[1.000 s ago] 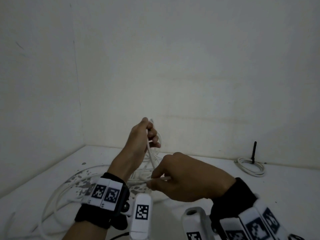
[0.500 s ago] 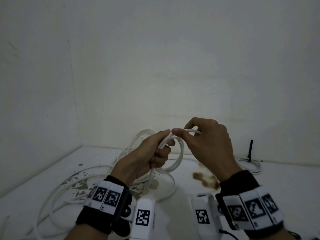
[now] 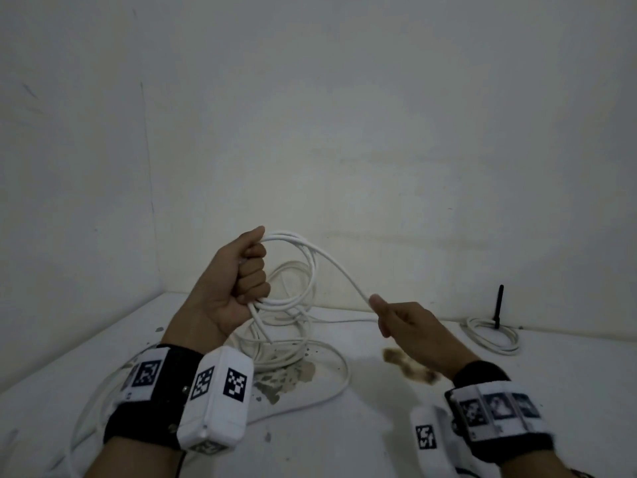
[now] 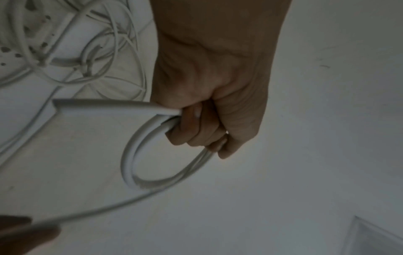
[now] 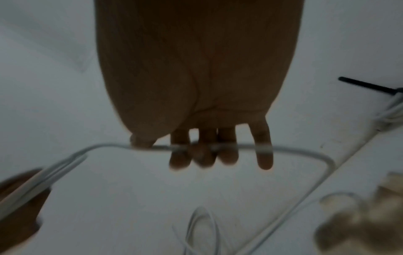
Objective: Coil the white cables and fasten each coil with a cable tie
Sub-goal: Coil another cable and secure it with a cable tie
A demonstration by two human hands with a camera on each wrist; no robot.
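Observation:
My left hand is raised above the table and grips a small coil of white cable in its fist; the left wrist view shows the loops coming out of its curled fingers. One strand runs down to the right to my right hand, which pinches it between thumb and fingers. In the right wrist view that strand lies across the fingers under the thumb. The rest of the cable lies in loose loops on the white table below my left hand.
A finished white coil with an upright black cable tie lies at the back right by the wall. A brown stain and grey flaked patches mark the tabletop. Walls close off the back and left.
My right hand has moved from beside the left hand down and to the right along the cable, so a strand now stretches between them. My left hand keeps hold of the coil.

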